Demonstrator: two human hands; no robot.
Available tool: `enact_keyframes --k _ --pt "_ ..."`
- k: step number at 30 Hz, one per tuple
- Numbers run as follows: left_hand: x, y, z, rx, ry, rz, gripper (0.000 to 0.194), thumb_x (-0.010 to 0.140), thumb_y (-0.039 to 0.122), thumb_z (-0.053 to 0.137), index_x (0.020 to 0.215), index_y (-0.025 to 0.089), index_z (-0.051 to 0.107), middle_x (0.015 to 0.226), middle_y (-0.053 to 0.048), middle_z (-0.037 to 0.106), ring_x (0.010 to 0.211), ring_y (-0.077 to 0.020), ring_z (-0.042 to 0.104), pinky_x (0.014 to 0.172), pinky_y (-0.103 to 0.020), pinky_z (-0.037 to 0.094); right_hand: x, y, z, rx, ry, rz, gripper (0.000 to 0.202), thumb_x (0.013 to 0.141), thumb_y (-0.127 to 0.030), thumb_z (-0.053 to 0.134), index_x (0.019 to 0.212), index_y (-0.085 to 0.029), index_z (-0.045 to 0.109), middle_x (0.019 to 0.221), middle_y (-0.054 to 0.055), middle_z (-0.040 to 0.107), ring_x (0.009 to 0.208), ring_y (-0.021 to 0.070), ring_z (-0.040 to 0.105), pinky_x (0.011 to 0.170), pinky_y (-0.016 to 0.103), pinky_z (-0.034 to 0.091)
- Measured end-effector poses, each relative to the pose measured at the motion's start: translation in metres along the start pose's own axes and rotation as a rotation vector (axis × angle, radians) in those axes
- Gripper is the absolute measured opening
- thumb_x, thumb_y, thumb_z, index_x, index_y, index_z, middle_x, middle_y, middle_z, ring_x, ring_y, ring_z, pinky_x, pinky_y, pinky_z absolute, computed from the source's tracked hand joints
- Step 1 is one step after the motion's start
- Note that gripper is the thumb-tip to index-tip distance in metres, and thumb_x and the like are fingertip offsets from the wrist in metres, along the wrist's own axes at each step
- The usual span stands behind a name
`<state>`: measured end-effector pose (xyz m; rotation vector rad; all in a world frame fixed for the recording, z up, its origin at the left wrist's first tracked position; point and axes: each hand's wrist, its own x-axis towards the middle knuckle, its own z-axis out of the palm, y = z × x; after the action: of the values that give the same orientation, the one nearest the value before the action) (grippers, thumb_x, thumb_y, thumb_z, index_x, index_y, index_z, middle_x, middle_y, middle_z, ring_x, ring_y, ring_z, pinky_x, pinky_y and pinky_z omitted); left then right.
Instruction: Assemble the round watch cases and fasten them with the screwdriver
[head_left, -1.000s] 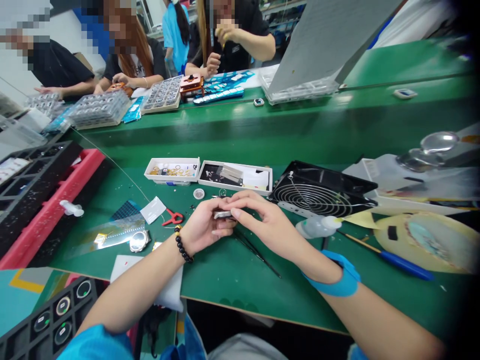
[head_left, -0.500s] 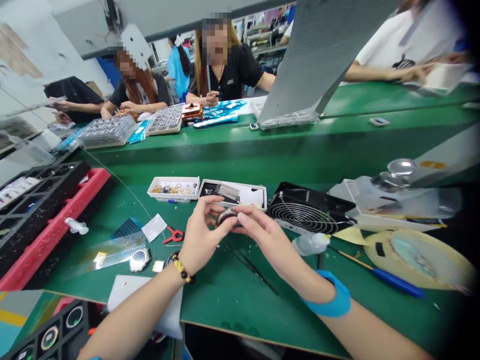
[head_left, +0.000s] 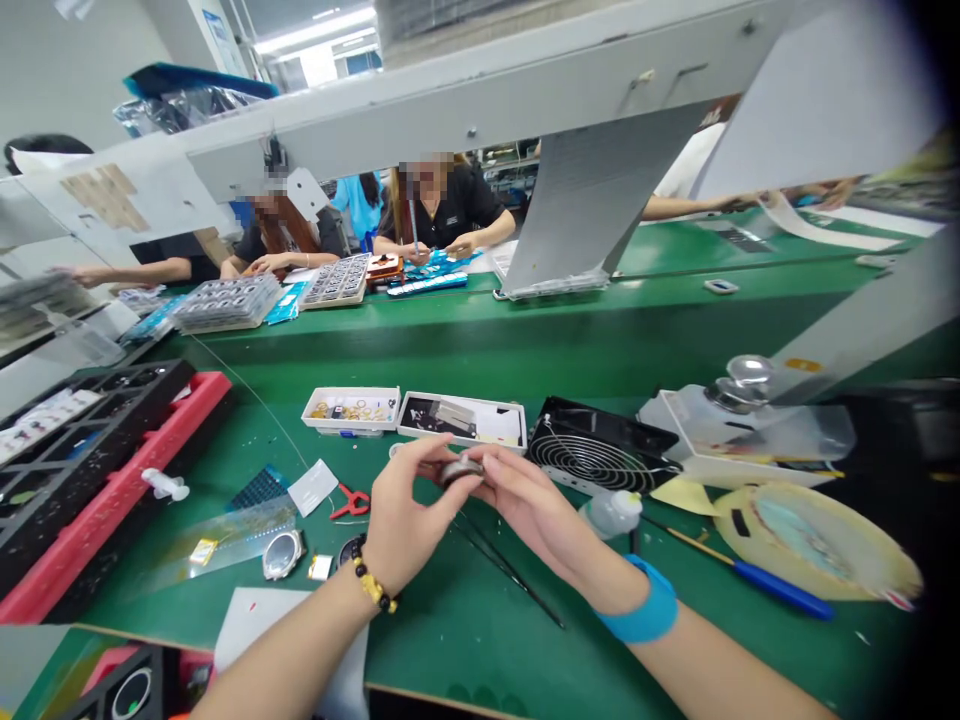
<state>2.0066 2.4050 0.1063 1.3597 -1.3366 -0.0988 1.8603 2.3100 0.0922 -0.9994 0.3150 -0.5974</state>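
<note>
My left hand (head_left: 412, 505) grips a small round watch case (head_left: 459, 470) between thumb and fingers, above the middle of the green bench. On its other side my right hand (head_left: 525, 490) pinches the same case with bent fingers. Fingers hide part of the case, so its details cannot be made out. Black tweezers (head_left: 510, 570) lie on the bench under the hands. Left of my left wrist are another round watch case (head_left: 283, 555), a small white-and-yellow part (head_left: 320, 567) and a dark round piece (head_left: 351, 550), partly covered by the wrist.
Behind the hands stand a tray of yellow rings (head_left: 352, 408), a white box (head_left: 461, 418) and a black fan (head_left: 600, 440). To the right are a bottle (head_left: 613, 515) and a blue-handled tool (head_left: 780, 588). Red clip (head_left: 350, 502) and red-edged rack (head_left: 127, 490) lie left. Co-workers sit opposite.
The head view has tilted up, so the bench sits lower in the picture. Both hands still hold the watch case, whose visible face now looks more edge-on.
</note>
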Motion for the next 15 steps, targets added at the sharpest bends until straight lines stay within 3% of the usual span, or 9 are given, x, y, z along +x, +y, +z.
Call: enact_keyframes --k 3,5,7,11,15 --pt "0.007 -0.002 -0.002 -0.228 -0.02 -0.362 0.033 0.093 0.035 0.073 0.123 0.025 0.066 0.11 -0.005 0.074 0.095 -0.0173 0.07 0.081 -0.028 0.058 0.001 0.002 0.002 -0.046 -0.006 -0.033 0.037 0.091 -0.052 0.076 0.122 -0.031 0.075 0.131 0.004 0.069 0.121 0.0243 0.063 0.102 0.039 0.055" --pt "0.012 -0.004 -0.003 -0.306 -0.07 -0.488 0.029 0.094 0.039 0.07 0.118 0.021 0.069 0.107 -0.007 0.074 0.092 -0.0183 0.07 0.081 -0.03 0.057 0.002 0.003 0.002 -0.096 -0.01 -0.034 0.044 0.088 -0.052 0.08 0.127 -0.034 0.072 0.129 0.004 0.07 0.12 0.0245 0.064 0.1 0.041 0.056" --pt "0.014 -0.007 -0.004 -0.306 -0.119 -0.516 0.029 0.095 0.041 0.069 0.115 0.021 0.073 0.109 -0.008 0.073 0.095 -0.0198 0.069 0.085 -0.032 0.056 0.004 0.004 0.001 -0.142 0.02 -0.021 0.047 0.086 -0.052 0.082 0.126 -0.032 0.072 0.125 0.005 0.072 0.116 0.0243 0.066 0.1 0.042 0.057" --pt "0.011 -0.008 -0.005 -0.267 -0.208 -0.468 0.034 0.095 0.041 0.068 0.125 0.027 0.074 0.128 -0.008 0.065 0.121 -0.0248 0.062 0.105 -0.039 0.051 0.007 0.004 -0.002 -0.185 0.116 0.021 0.049 0.082 -0.057 0.083 0.12 -0.027 0.076 0.123 0.006 0.073 0.108 0.0236 0.069 0.102 0.043 0.057" --pt "0.01 -0.01 -0.005 -0.397 -0.29 -0.494 0.053 0.085 0.034 0.08 0.136 0.03 0.067 0.141 -0.009 0.053 0.134 -0.0282 0.056 0.108 -0.042 0.054 0.011 -0.001 -0.003 -0.145 0.161 0.018 0.048 0.081 -0.058 0.083 0.116 -0.026 0.077 0.119 0.007 0.074 0.116 0.0262 0.067 0.103 0.043 0.056"
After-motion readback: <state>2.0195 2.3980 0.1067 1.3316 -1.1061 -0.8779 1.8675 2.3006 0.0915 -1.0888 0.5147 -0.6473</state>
